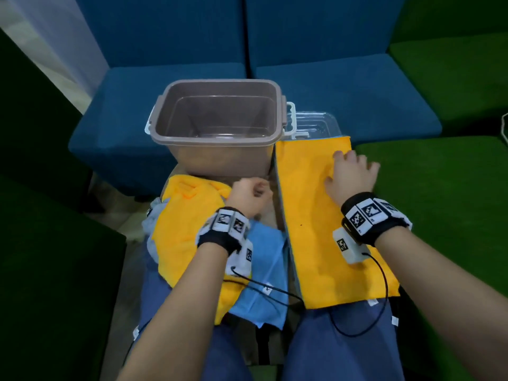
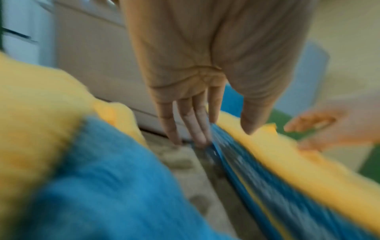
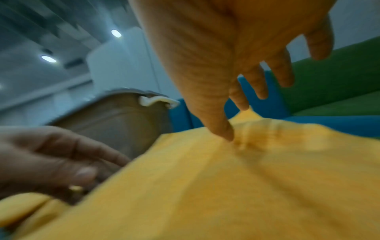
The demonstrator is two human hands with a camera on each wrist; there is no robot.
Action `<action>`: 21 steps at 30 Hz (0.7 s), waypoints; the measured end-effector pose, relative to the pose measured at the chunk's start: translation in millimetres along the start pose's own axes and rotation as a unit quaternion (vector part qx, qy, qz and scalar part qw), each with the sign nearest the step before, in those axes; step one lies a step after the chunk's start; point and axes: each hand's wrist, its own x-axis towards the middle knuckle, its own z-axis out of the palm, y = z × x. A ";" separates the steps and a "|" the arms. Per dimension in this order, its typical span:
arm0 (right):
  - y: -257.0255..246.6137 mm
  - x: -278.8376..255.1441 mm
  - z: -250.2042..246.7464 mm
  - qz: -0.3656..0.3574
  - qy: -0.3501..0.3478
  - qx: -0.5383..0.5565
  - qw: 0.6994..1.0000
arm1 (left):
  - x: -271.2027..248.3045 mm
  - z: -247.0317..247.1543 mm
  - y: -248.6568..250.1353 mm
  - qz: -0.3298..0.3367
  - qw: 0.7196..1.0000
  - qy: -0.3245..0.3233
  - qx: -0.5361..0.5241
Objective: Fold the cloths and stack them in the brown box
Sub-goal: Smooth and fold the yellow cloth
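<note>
Brown box (image 1: 220, 149) holds nothing; right hand (image 1: 350, 174) presses folded cloth (image 1: 330, 229) flat, left hand (image 1: 248, 198) grip unclear.

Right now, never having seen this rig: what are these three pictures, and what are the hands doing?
No machine here: a person's two bare hands, each wrist strapped with a marker band and small camera. The big picture comes from a head-worn camera looking down; the other two look along each hand at its fingers.

An empty brown plastic box stands ahead. Beside it lies a long folded yellow cloth with a blue edge; the right hand presses flat on it, fingers spread. The left hand reaches to that cloth's near edge; whether it grips is too blurred to tell. A crumpled pile of yellow and blue cloths waits on the left.
</note>
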 end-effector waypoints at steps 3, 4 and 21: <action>-48.2 -35.9 -3.7 -0.113 0.001 0.059 0.992 | -30.3 -42.6 -25.4 -0.013 0.993 0.114 -0.017; -62.7 -47.0 -0.6 -0.155 -0.029 0.084 0.984 | -40.0 -54.0 -35.0 -0.027 0.992 0.126 0.008; -118.2 -128.7 46.5 -0.481 -0.226 -0.023 0.847 | -75.6 -51.0 -100.4 -0.120 0.992 0.029 0.028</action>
